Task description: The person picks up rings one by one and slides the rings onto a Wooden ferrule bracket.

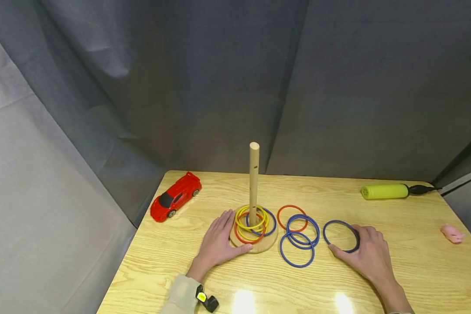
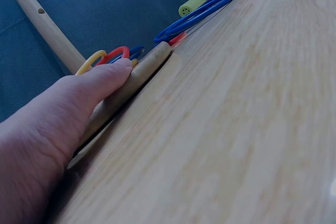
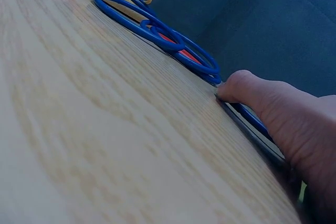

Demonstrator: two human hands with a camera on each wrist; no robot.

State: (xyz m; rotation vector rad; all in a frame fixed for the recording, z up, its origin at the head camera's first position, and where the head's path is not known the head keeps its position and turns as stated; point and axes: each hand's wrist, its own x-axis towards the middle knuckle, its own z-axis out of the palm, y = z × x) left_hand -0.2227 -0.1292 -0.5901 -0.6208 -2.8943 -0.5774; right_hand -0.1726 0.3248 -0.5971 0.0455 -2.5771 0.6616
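Observation:
My left hand [image 1: 216,242] holds the edge of a round wooden base [image 1: 266,247], its thumb along the near rim and its fingers around the left side. An upright wooden peg [image 1: 254,179] rises from this base. Yellow, red and blue rings lie around the peg's foot; a red ring [image 1: 251,243] shows lowest in the head view. Farther right, my right hand [image 1: 373,255] grips a blue ring [image 1: 337,221] by its right side, thumb at the near edge. Between the hands, several blue rings [image 1: 297,266] overlap a red ring [image 1: 292,206] on the table.
A red toy car [image 1: 176,197] stands at the table's back left. At the back right lies a yellow-green hand pump [image 1: 385,191] with a black nozzle. A small pink toy [image 1: 452,233] sits near the right edge. Grey curtains [image 1: 204,87] hang behind the wooden table [image 1: 153,274].

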